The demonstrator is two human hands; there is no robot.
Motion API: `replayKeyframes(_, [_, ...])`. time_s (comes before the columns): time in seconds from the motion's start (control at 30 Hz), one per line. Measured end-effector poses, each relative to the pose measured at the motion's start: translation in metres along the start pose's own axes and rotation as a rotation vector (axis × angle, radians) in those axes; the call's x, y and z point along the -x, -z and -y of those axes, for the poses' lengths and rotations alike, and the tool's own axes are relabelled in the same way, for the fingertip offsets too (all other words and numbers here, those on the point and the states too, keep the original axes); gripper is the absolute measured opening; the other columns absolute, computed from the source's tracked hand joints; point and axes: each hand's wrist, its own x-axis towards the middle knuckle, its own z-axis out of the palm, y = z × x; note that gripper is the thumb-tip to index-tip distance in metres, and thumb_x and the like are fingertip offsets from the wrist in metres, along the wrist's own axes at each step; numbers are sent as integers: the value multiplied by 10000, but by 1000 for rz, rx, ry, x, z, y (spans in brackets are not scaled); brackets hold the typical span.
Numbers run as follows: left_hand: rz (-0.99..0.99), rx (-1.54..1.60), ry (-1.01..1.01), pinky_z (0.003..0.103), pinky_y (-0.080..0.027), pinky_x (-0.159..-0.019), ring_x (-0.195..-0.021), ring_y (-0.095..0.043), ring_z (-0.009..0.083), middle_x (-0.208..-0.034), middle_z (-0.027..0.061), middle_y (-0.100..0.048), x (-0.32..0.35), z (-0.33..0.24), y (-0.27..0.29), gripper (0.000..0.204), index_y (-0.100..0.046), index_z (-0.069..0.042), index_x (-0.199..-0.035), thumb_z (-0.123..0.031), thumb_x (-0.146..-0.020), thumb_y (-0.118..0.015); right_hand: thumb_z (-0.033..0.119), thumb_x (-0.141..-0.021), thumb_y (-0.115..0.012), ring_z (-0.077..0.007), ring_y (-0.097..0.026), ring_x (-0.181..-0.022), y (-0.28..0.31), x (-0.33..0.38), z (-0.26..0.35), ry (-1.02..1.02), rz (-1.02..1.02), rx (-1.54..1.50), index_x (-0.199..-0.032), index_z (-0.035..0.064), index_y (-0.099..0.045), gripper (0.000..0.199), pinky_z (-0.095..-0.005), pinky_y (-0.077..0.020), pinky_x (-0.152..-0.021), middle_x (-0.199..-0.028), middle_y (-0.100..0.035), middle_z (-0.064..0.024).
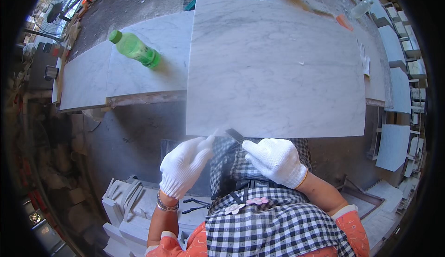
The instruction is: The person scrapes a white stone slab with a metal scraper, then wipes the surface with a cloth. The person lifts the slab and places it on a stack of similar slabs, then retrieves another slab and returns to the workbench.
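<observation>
Crosswise, marble slab (273, 67) before gloved hands

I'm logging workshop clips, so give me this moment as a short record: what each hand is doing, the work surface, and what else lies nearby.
left hand: white knit glove, at the near edge of the slab, fingertips on a small dark flat tool
right hand: white knit glove, curled just below the same edge, beside the tool
surface: large white grey-veined marble slab
nearby: green plastic bottle lying on a smaller marble slab to the left
clothing: black-and-white checked apron
</observation>
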Motion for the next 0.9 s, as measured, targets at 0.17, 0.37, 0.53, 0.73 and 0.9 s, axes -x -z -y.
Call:
replayKeyframes(0.17, [39, -3, 10, 372, -595, -765, -861, -763, 304, -1020, 150, -782, -2, -3, 0, 353, -769, -41, -1162, -289, -915, -816, 205, -903, -749, -193, -630, -596, -3, 5, -2, -1, 58, 69, -1223, 90, -720, 341, -345, -511, -520, -727, -622, -38])
replayKeyframes(0.37, [51, -57, -1, 304, -588, -746, -816, -759, 196, -956, 121, -797, -5, -9, 1, 335, -785, -29, -1163, -225, -894, -820, 228, -926, -755, -234, -642, -635, 3, 13, -7, -84, -51, 21, -1200, 74, -727, 315, -369, -513, -545, -740, -629, -59])
replayKeyframes(0.53, [59, -34, 25, 354, -584, -731, -811, -761, 281, -946, 132, -784, -7, -15, 2, 324, -792, -51, -1113, -293, -900, -826, 206, -920, -762, -237, -646, -638, 5, 16, -10, -98, -61, -4, -1201, 67, -727, 316, -381, -516, -547, -742, -634, -65])
replayKeyframes(0.73, [63, -47, 25, 345, -578, -708, -776, -752, 263, -929, 127, -783, -9, -17, 2, 314, -793, -47, -1104, -282, -900, -829, 133, -878, -798, -257, -659, -630, 6, 15, -11, -106, -79, -49, -1171, 22, -741, 319, -378, -522, -554, -733, -654, -84])
replayKeyframes(0.9, [52, -49, 17, 343, -576, -695, -755, -748, 262, -909, 122, -783, -9, -16, 1, 307, -792, -41, -1098, -268, -897, -835, 106, -858, -816, -259, -668, -627, 8, 15, -11, -104, -81, -51, -1160, 7, -747, 325, -370, -529, -558, -729, -667, -87])
